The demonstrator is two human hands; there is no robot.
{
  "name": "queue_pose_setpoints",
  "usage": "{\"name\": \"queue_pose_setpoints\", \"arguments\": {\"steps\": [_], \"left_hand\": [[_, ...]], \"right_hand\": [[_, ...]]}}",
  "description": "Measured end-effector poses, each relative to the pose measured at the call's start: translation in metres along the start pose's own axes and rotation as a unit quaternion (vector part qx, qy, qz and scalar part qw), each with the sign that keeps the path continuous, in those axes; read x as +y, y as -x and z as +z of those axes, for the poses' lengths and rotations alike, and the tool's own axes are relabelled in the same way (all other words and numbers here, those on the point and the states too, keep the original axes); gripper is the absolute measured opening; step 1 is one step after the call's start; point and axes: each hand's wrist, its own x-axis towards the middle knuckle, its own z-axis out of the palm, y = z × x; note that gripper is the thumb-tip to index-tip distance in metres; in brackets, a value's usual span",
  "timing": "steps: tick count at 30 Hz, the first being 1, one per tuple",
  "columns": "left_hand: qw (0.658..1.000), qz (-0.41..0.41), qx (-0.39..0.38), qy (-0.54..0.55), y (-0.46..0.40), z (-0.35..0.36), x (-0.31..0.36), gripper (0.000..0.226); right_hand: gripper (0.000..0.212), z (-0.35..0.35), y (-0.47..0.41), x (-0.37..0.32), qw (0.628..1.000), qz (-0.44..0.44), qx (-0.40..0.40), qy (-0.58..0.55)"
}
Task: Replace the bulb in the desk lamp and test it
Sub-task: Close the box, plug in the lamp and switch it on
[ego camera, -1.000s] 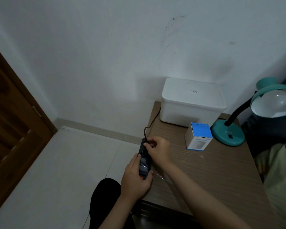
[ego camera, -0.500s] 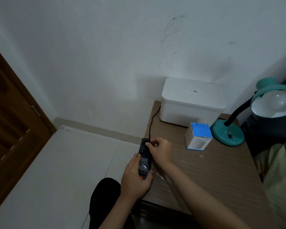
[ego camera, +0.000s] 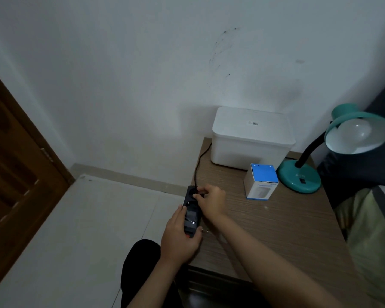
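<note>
White wall fills the far side of the scene; a wooden table (ego camera: 276, 230) stands against it, with a door (ego camera: 16, 163) at the left and bare floor between them. At the table's near-left corner a black power strip (ego camera: 192, 210) is held, its long axis running near to far along the left edge and partly overhanging it. The strip's near end is wrapped by the left hand (ego camera: 179, 238), closed round it. At the far end a plug (ego camera: 199, 192) is pinched by the right hand (ego camera: 211, 202); whether the plug is fully seated cannot be told. A black cord (ego camera: 199, 161) is led from there toward the far side, behind a white box (ego camera: 252, 138).

The lamp (ego camera: 320, 161) is found well apart, to the far right, its base near the table's right edge, with a bulb (ego camera: 353, 132) already seated in the shade and unlit. A bulb carton (ego camera: 261, 182) stands between strip and lamp. The right hand is judged the nearer to the lamp's switch; open tabletop lies along that path, though the carton must be passed on its near side.
</note>
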Motion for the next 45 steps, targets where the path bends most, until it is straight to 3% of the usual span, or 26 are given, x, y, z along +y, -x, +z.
{"name": "queue_pose_setpoints", "arguments": {"steps": [5,8,10,15,22,25,29,34,45], "left_hand": [[0.995,-0.002,-0.021,-0.093,-0.004,-0.001,0.004,0.075],[0.978,-0.039,-0.036,-0.203,-0.003,0.001,0.020,0.074],[0.977,-0.039,-0.026,-0.206,0.003,0.010,0.037,0.069],[0.985,0.133,-0.029,-0.102,0.021,0.072,0.084,0.046],[0.956,0.228,-0.173,-0.060,-0.004,0.164,0.138,0.050],[0.946,0.237,-0.210,-0.074,-0.030,0.196,0.153,0.058],[0.946,0.249,-0.187,-0.090,-0.071,0.229,0.167,0.067],[0.952,0.227,-0.166,-0.125,-0.101,0.248,0.173,0.077],[0.941,0.234,-0.177,-0.171,-0.103,0.254,0.173,0.073]], "right_hand": [[0.019,-0.017,0.025,0.020,0.996,0.012,-0.026,-0.089],[0.016,-0.038,0.054,0.044,0.996,0.010,0.006,-0.086],[0.012,-0.055,0.070,0.067,0.996,0.017,0.037,-0.073],[0.011,-0.111,0.088,0.123,0.983,0.074,0.162,-0.045],[0.011,-0.200,0.050,0.165,0.953,0.071,0.294,0.029],[0.017,-0.221,0.019,0.174,0.953,0.066,0.292,0.045],[0.034,-0.231,-0.021,0.192,0.965,0.008,0.257,0.052],[0.050,-0.237,-0.048,0.224,0.980,0.000,0.177,0.091],[0.036,-0.235,-0.052,0.229,0.972,-0.035,0.174,0.157]]}}
